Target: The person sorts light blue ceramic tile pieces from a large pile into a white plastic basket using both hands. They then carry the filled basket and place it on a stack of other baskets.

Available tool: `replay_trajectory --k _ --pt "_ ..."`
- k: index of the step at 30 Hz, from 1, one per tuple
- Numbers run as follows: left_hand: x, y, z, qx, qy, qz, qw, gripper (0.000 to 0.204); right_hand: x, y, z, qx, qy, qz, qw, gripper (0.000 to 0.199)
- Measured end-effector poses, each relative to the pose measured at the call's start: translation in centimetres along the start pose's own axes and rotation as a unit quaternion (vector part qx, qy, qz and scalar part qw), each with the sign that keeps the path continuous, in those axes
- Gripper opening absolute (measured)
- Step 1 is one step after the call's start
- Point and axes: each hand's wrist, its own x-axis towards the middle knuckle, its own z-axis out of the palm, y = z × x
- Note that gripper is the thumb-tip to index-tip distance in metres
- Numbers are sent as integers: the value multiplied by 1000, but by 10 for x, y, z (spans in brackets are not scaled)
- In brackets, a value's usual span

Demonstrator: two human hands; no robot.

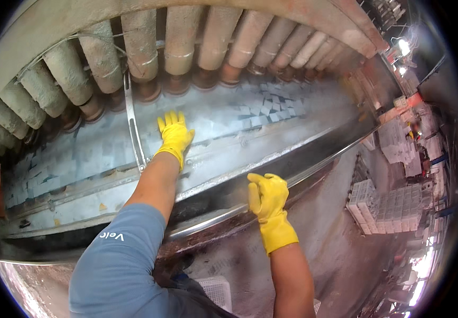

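My left hand (175, 133), in a yellow rubber glove, reaches over the pale wet-looking bed (208, 127) of a large machine. Its fingers are spread, and the palm faces down on or just above small flat whitish pieces; contact is hard to tell. To its left stands a slotted metal bar (132, 122). More of the flat pieces, squarish and loosely scattered, form a patch (271, 107) farther right on the bed. My right hand (270, 199), gloved alike, is held above the machine's front metal rail (213, 222) with fingers curled in, and nothing shows in it.
Thick dusty cylinders (181, 40) hang in a row over the bed's far side, beneath a curved housing (149, 8). Stacked white crates (385, 209) stand on the floor at right. A white plastic basket (216, 291) is down by my body. A dark trough runs along the bed's front.
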Motion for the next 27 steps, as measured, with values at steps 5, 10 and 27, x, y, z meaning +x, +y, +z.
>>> replay_trajectory --k 5,10,27 --pt "53 2 0 -37 49 -54 997 102 11 -6 0 5 1 -28 1000 23" --pt "12 -10 -18 -89 -83 -23 992 116 2 5 2 -8 39 -29 999 25" --pt "-351 -152 -272 -195 -32 284 938 64 11 -1 2 7 51 -13 999 21"
